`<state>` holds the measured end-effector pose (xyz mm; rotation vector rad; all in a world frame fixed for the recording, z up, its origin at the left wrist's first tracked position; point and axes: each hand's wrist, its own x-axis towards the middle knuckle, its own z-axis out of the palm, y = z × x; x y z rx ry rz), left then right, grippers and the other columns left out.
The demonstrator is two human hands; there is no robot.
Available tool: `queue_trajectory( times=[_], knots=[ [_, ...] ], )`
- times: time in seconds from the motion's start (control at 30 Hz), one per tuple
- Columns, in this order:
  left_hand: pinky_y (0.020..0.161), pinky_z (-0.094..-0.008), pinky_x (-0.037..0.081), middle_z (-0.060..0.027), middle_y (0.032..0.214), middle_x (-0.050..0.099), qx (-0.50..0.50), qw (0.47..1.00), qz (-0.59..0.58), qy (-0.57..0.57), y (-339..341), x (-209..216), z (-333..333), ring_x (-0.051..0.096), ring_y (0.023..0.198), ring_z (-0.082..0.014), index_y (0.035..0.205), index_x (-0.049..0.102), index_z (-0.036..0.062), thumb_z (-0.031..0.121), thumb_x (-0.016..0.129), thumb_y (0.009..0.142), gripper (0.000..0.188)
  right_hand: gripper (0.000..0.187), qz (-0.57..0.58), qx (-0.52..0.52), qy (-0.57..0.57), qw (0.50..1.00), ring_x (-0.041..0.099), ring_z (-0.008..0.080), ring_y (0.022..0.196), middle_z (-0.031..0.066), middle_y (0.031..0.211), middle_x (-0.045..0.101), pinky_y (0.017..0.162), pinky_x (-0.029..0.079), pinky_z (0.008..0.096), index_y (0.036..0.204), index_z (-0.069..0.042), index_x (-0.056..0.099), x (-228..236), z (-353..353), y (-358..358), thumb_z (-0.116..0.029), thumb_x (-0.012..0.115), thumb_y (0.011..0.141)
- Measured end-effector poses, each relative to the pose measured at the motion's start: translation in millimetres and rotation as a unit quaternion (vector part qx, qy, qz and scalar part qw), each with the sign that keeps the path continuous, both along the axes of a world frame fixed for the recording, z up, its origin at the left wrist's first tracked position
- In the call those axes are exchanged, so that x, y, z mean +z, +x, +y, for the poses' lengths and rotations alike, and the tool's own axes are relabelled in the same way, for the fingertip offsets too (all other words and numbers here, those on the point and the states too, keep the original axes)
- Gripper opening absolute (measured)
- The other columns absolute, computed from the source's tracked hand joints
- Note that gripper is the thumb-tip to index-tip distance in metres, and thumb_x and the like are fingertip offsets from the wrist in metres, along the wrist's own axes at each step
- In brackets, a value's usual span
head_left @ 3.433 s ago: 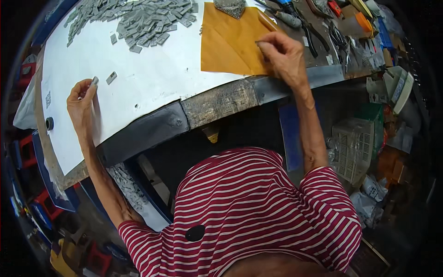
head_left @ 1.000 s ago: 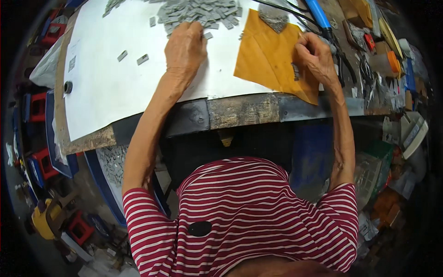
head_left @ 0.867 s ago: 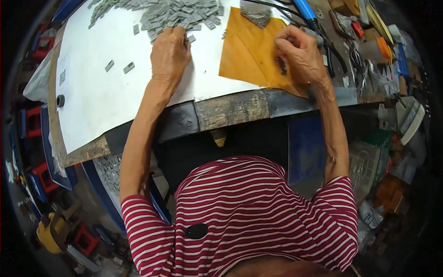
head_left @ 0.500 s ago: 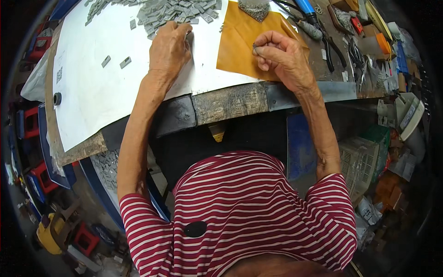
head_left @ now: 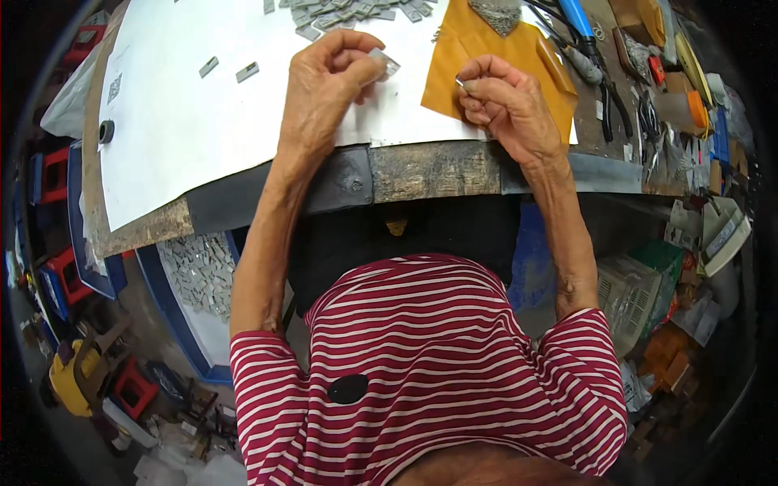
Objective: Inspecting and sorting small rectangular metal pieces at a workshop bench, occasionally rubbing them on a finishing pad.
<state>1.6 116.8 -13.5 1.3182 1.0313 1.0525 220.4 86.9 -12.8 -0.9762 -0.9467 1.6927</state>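
Observation:
Between thumb and fingers, my left hand (head_left: 328, 85) pinches a small grey metal block (head_left: 386, 63) above the white sheet (head_left: 194, 138). My right hand (head_left: 515, 109) is closed in a pinch over the tan cloth (head_left: 450, 77); a tiny shiny metal piece (head_left: 460, 82) shows at its fingertips, too small to name. Beyond my left hand lies a pile of similar grey blocks (head_left: 348, 10). Two loose blocks, one of them here (head_left: 248, 72), rest on the sheet to the left. A heap of tiny metal parts (head_left: 498, 14) sits on the cloth's far end.
Pliers with black handles (head_left: 616, 109) and a blue-handled tool (head_left: 577, 16) lie right of the cloth. A black ring (head_left: 106, 131) sits at the sheet's left edge. Below the bench, at left, a blue tray (head_left: 174, 312) holds many grey blocks. Cluttered boxes stand at right.
My left hand has come away from the pile toward my right hand, now with a grey block in its fingers. My right hand keeps its pinch. The whole view has shifted slightly.

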Motion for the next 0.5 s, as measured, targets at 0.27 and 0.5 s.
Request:
queue_trajectory(
  times=[0.27, 0.5],
  knots=[
    [0.047, -0.0175, 0.044, -0.0116, 0.069, 0.064, 0.011, 0.994, -0.099, -0.047, 8.1, -11.0, -13.0, 0.057, 0.054, -0.0076, 0.093, 0.055, -0.0046, 0.009, 0.055, 0.08, 0.019, 0.012, -0.05, -0.023, 0.029, 0.998, 0.046, 0.0054, 0.052, 0.0039, 0.066, 0.055, 0.048, 0.037, 0.017, 0.088, 0.002, 0.057, 1.1, 0.6, -29.8, -0.003, 0.055, 0.077],
    [0.047, -0.0174, 0.043, -0.0106, 0.067, 0.064, 0.005, 0.995, -0.091, -0.037, 7.8, -10.7, -16.1, 0.056, 0.052, -0.0072, 0.092, 0.055, -0.0049, 0.01, 0.054, 0.081, 0.019, 0.012, -0.117, -0.047, 0.08, 0.989, 0.049, 0.0048, 0.053, 0.002, 0.065, 0.056, 0.047, 0.039, 0.0167, 0.087, 0.003, 0.057, -2.6, 0.7, -43.7, -0.003, 0.06, 0.076]
  ],
)
